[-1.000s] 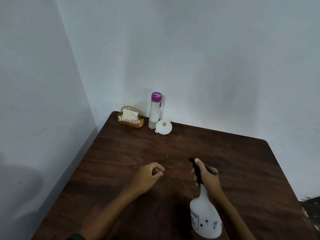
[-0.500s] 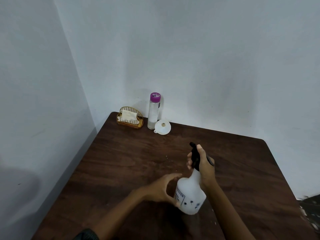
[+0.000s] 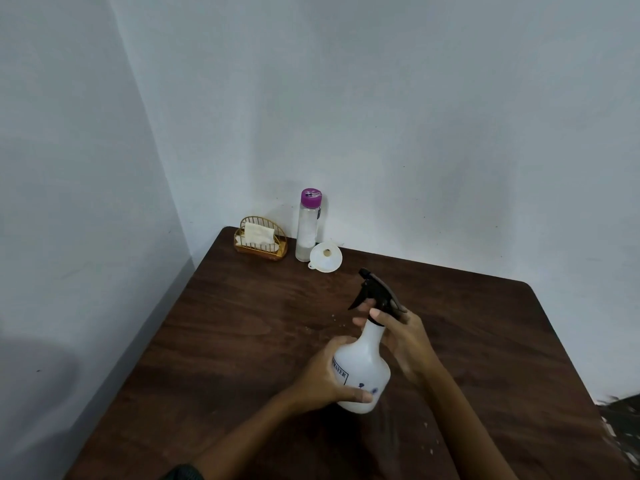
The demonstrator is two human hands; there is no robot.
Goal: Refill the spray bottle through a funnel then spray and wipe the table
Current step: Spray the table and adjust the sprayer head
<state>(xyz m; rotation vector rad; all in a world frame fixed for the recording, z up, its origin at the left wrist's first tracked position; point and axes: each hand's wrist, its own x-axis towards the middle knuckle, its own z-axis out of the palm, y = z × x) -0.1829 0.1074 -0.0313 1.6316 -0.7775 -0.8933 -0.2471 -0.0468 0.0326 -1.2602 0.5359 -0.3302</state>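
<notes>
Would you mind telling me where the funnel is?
In the head view the funnel lies at the far edge of the table, left of centre, just right of the purple-capped bottle and beyond the spray bottle.

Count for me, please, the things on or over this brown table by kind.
Bottles: 2 (white plastic spray bottle with black trigger head, clear bottle with purple cap)
Funnels: 1 (white plastic funnel)
Holders: 1 (gold wire napkin holder)
Total: 4
</notes>
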